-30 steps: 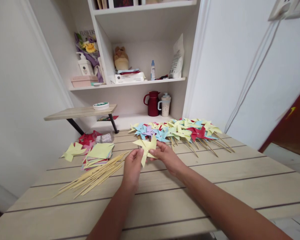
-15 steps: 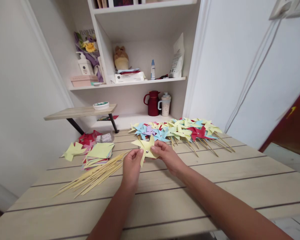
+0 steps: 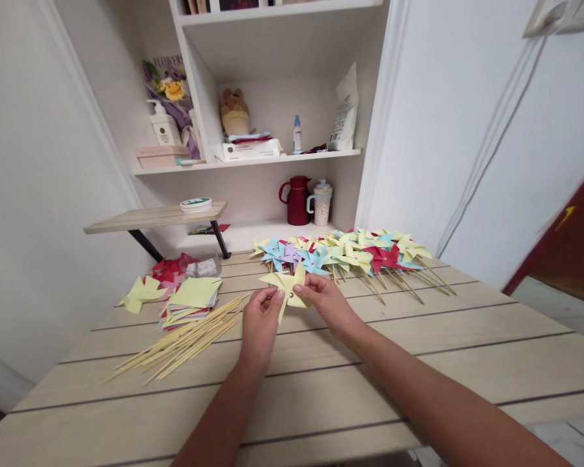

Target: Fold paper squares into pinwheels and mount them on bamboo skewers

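Left hand (image 3: 259,320) and right hand (image 3: 327,303) both pinch one yellow paper pinwheel (image 3: 287,290), fingertips closed on its blades, held just above the middle of the tabletop (image 3: 418,350); one small pin shows at its centre. One loose bundle of bamboo sticks (image 3: 185,340), too many to count, lies toward the left edge. One stack of coloured paper squares (image 3: 191,299) sits just beyond it. One heap of finished pinwheels (image 3: 350,255), uncountable, lines the far edge.
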`<state>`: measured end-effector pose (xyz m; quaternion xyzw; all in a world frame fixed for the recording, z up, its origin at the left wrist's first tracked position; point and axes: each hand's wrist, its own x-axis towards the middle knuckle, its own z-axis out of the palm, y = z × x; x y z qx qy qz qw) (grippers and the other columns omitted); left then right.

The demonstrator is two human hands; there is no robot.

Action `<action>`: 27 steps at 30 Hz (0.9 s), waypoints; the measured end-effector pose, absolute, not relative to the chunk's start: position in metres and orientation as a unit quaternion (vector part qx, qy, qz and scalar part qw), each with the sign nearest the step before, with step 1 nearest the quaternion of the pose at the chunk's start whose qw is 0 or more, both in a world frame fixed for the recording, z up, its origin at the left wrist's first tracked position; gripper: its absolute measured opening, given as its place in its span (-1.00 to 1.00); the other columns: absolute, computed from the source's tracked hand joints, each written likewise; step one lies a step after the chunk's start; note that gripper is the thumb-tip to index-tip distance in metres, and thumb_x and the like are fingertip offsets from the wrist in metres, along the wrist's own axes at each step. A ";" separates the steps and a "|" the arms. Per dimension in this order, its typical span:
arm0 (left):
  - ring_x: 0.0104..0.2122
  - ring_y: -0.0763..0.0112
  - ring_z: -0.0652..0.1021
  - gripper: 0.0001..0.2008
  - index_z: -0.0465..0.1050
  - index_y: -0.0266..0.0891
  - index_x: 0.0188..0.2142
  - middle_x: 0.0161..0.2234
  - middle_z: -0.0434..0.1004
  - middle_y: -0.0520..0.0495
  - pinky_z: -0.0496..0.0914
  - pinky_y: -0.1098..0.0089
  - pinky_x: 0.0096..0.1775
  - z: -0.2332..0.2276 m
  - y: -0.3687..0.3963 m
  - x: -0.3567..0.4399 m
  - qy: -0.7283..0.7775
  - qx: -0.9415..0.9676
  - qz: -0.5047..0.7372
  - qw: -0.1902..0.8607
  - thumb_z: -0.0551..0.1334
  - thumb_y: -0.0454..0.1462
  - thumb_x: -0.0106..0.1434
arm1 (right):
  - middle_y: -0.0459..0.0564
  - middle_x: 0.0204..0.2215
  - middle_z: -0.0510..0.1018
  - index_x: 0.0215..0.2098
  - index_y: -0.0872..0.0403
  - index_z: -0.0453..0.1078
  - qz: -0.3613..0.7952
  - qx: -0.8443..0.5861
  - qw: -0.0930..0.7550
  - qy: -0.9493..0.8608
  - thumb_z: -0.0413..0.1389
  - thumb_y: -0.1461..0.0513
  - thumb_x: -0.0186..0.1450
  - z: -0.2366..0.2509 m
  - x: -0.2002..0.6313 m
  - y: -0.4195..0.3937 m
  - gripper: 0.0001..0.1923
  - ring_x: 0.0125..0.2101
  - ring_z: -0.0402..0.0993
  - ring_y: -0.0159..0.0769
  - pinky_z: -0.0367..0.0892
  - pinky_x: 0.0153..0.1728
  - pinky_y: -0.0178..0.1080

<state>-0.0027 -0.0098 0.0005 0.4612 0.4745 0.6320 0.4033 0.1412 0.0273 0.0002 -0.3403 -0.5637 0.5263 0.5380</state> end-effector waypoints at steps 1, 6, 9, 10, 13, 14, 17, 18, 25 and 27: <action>-0.28 0.32 0.54 -0.69 0.56 -0.27 -0.26 -0.29 0.61 -0.12 0.39 0.37 -0.21 0.001 -0.010 -0.002 0.473 0.460 0.633 0.405 0.39 -0.12 0.07 | -0.19 -0.60 0.31 -0.53 0.05 0.29 0.523 -0.340 0.538 -0.567 0.30 0.00 0.09 0.000 0.141 0.027 -0.63 -0.55 0.13 -0.41 0.01 -0.48 -0.29; -0.39 0.36 0.53 -0.77 0.56 -0.26 -0.39 -0.41 0.59 -0.05 0.37 0.41 -0.32 0.002 -0.011 -0.003 0.472 0.462 0.631 0.406 0.41 -0.15 0.01 | -0.21 -0.63 0.26 -0.54 0.04 0.28 0.514 -0.340 0.529 -0.583 0.29 -0.02 0.10 0.001 0.141 0.025 -0.62 -0.56 0.09 -0.41 -0.01 -0.49 -0.29; -0.39 0.35 0.53 -0.78 0.56 -0.27 -0.40 -0.40 0.59 -0.06 0.38 0.40 -0.31 0.001 -0.010 -0.005 0.473 0.459 0.641 0.393 0.41 -0.16 0.02 | -0.20 -0.61 0.31 -0.53 0.05 0.31 0.520 -0.333 0.524 -0.586 0.27 -0.01 0.13 0.001 0.140 0.024 -0.64 -0.56 0.13 -0.41 0.05 -0.48 -0.29; -0.38 0.35 0.53 -0.77 0.57 -0.27 -0.39 -0.39 0.60 -0.07 0.38 0.39 -0.30 0.001 -0.010 -0.005 0.473 0.458 0.644 0.390 0.41 -0.16 0.02 | -0.19 -0.60 0.35 -0.51 0.05 0.35 0.527 -0.327 0.521 -0.587 0.28 0.00 0.13 0.001 0.140 0.024 -0.66 -0.54 0.18 -0.41 0.09 -0.46 -0.29; -0.36 0.34 0.53 -0.78 0.56 -0.26 -0.40 -0.38 0.58 -0.06 0.38 0.39 -0.27 -0.001 -0.008 -0.006 0.476 0.462 0.647 0.377 0.40 -0.15 0.03 | -0.13 -0.46 0.52 -0.35 0.04 0.46 0.559 -0.289 0.510 -0.587 0.35 0.06 0.06 0.000 0.138 0.024 -0.71 -0.42 0.38 -0.33 0.26 -0.33 -0.25; -0.36 0.34 0.52 -0.79 0.56 -0.26 -0.41 -0.38 0.57 -0.05 0.38 0.39 -0.27 -0.001 -0.008 -0.006 0.477 0.468 0.646 0.369 0.40 -0.16 0.04 | -0.11 -0.41 0.56 -0.30 0.03 0.48 0.566 -0.278 0.509 -0.587 0.37 0.09 0.03 0.000 0.138 0.024 -0.68 -0.36 0.44 -0.29 0.30 -0.27 -0.23; -0.34 0.34 0.50 -0.82 0.55 -0.25 -0.44 -0.38 0.52 -0.04 0.37 0.39 -0.26 -0.003 -0.007 -0.007 0.477 0.499 0.641 0.335 0.38 -0.17 0.06 | -0.08 -0.34 0.61 -0.24 0.02 0.52 0.556 -0.273 0.518 -0.589 0.38 0.12 0.02 0.000 0.137 0.024 -0.65 -0.30 0.50 -0.24 0.34 -0.18 -0.17; -0.34 0.34 0.50 -0.83 0.55 -0.24 -0.45 -0.38 0.50 -0.04 0.37 0.39 -0.25 -0.003 -0.007 -0.007 0.475 0.510 0.640 0.323 0.38 -0.17 0.07 | -0.08 -0.34 0.61 -0.24 0.02 0.52 0.551 -0.277 0.521 -0.590 0.37 0.12 0.03 0.000 0.137 0.024 -0.66 -0.31 0.50 -0.24 0.34 -0.19 -0.17; -0.34 0.33 0.49 -0.88 0.57 -0.18 -0.48 -0.40 0.47 -0.03 0.37 0.36 -0.22 0.000 -0.011 -0.006 0.465 0.576 0.629 0.239 0.33 -0.21 0.13 | -0.11 -0.43 0.55 -0.35 0.02 0.44 0.500 -0.301 0.556 -0.592 0.35 0.11 0.06 -0.001 0.135 0.022 -0.74 -0.41 0.43 -0.29 0.32 -0.33 -0.23; -0.34 0.32 0.50 -0.88 0.58 -0.16 -0.48 -0.40 0.47 -0.03 0.38 0.35 -0.22 0.001 -0.013 -0.005 0.461 0.594 0.629 0.198 0.32 -0.23 0.15 | -0.12 -0.49 0.51 -0.44 0.02 0.39 0.430 -0.318 0.571 -0.623 0.31 0.11 0.11 0.000 0.137 0.021 -0.78 -0.44 0.39 -0.29 0.29 -0.37 -0.24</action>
